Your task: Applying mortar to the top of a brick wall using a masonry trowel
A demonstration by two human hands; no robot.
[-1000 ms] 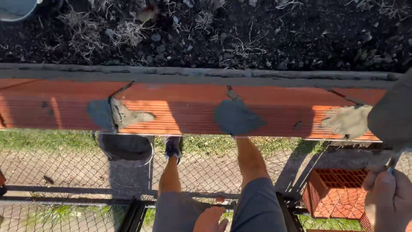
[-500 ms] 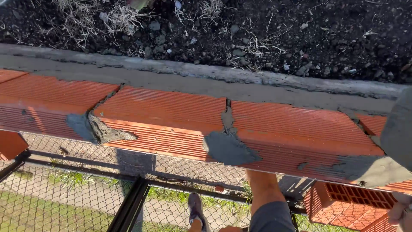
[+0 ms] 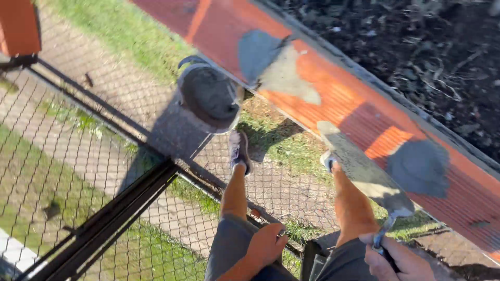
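While the view swung left, right grip [image 3: 398, 260] now raises trowel [image 3: 364, 171]; left hand [image 3: 265, 244] rests loosely curled

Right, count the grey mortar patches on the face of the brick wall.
3. One patch sits upper middle, above the mortar bucket. One is lower right, beside the trowel in the right hand. A small one is far right. Others may lie outside the frame.

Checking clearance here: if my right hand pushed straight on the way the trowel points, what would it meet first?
Probably the brick wall: the right hand holds a trowel whose blade tip already overlaps the wall's orange face near a grey mortar patch. Depth is unclear, so contact is uncertain.
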